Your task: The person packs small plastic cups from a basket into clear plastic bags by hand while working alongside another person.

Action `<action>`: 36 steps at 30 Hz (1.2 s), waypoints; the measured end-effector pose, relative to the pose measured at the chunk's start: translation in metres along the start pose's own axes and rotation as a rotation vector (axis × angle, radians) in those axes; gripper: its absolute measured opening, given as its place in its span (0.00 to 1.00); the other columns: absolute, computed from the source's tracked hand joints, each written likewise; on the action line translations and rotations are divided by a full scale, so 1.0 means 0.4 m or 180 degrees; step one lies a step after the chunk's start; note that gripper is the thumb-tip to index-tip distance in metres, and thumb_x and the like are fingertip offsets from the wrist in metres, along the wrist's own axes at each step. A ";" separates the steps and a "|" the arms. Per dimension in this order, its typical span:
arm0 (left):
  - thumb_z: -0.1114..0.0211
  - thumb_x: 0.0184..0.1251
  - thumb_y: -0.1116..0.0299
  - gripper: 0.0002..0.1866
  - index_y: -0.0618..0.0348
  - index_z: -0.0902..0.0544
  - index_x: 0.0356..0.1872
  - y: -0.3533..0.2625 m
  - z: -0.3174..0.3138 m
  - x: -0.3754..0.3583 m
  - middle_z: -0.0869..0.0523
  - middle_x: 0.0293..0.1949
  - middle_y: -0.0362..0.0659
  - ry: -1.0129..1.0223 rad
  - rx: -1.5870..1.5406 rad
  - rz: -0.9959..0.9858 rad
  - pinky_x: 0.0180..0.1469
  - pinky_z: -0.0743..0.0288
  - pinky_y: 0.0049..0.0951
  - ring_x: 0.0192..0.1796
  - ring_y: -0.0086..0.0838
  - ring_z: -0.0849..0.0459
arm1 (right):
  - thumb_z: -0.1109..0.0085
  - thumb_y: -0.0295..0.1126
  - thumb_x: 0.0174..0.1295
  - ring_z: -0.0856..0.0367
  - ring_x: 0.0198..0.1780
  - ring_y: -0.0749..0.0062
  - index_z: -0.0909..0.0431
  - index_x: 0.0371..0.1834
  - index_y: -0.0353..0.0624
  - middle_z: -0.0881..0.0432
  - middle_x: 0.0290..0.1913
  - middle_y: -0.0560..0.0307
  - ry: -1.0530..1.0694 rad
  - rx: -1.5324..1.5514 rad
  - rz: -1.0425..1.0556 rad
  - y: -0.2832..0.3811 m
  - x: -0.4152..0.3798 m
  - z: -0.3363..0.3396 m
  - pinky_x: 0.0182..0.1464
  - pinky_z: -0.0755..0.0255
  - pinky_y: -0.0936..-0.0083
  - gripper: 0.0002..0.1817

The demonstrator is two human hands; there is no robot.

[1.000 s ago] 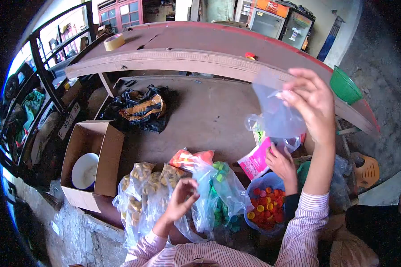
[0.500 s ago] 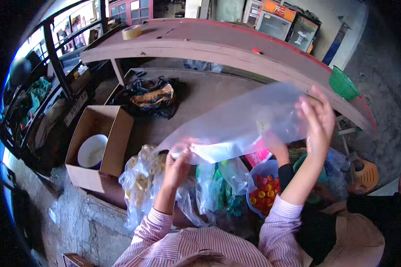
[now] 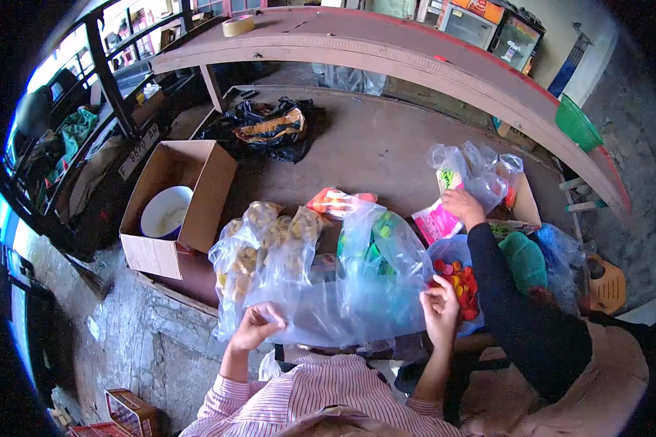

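Low in front of my body, a clear plastic bag (image 3: 321,317) is stretched sideways between my two hands. My left hand (image 3: 257,326) pinches its left end, thumb against fingers. At the other end, my right hand (image 3: 441,309) closes on the bag beside a blue basin (image 3: 437,251) of red, orange and yellow caps (image 3: 455,284). Behind the stretched bag lie clear bags of yellowish caps (image 3: 240,266) and a bag of green caps (image 3: 375,244). A bag with orange pieces (image 3: 339,202) lies farther back.
A co-worker's hand (image 3: 465,207) in a dark sleeve touches a pink packet (image 3: 439,221) at the right. An open cardboard box (image 3: 215,186) with a white bowl (image 3: 166,211) stands left. Black plastic (image 3: 273,131) lies behind it. A raised bench (image 3: 386,44) crosses the back.
Both my hands have come down toward my body with the clear bag, which was raised and slanted. The view has shifted, showing more of the co-worker's arm and the pink packet.
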State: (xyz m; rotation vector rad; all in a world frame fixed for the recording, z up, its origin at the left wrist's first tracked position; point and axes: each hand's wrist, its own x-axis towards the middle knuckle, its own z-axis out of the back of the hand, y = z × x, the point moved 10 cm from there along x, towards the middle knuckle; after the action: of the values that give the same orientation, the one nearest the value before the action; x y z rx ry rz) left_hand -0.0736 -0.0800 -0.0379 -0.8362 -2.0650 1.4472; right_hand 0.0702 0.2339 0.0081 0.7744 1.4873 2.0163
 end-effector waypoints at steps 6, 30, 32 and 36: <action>0.31 0.46 0.78 0.10 0.59 0.27 0.19 -0.138 -0.107 0.027 0.20 0.25 0.41 0.0134 -0.0947 -0.0632 0.31 0.31 0.21 0.28 0.18 0.25 | 0.40 0.30 0.50 0.33 0.52 0.55 0.39 0.58 0.37 0.29 0.50 0.46 -0.0853 -0.1667 0.1483 0.294 -0.064 -0.089 0.52 0.38 0.66 0.31; 0.29 0.45 0.72 0.14 0.63 0.28 0.24 0.001 -0.352 0.079 0.27 0.20 0.35 0.0657 0.1526 -0.0170 0.27 0.36 0.18 0.26 0.13 0.33 | 0.41 0.26 0.53 0.20 0.33 0.76 0.23 0.33 0.34 0.18 0.31 0.53 0.0927 0.0250 -0.0045 0.079 -0.196 -0.188 0.36 0.28 0.82 0.07; 0.33 0.50 0.73 0.11 0.63 0.29 0.22 0.006 -0.349 0.084 0.30 0.18 0.35 0.0586 0.1670 -0.0109 0.26 0.37 0.18 0.24 0.14 0.34 | 0.42 0.25 0.54 0.20 0.33 0.76 0.24 0.33 0.33 0.19 0.31 0.54 0.0869 0.0216 -0.0086 0.065 -0.185 -0.181 0.38 0.29 0.82 0.07; 0.46 0.61 0.75 0.07 0.63 0.30 0.25 0.021 -0.323 0.090 0.30 0.19 0.35 0.0258 0.1606 -0.0133 0.22 0.39 0.19 0.20 0.16 0.34 | 0.51 0.25 0.60 0.24 0.37 0.74 0.32 0.38 0.36 0.23 0.34 0.57 0.0066 0.1672 -0.0513 0.014 -0.190 -0.128 0.42 0.30 0.80 0.06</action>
State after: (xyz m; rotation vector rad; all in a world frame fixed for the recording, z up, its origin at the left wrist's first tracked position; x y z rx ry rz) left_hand -0.0083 0.0319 -0.0022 -0.6250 -1.5405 1.7684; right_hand 0.0873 0.1455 -0.0094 0.7994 2.0550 1.5311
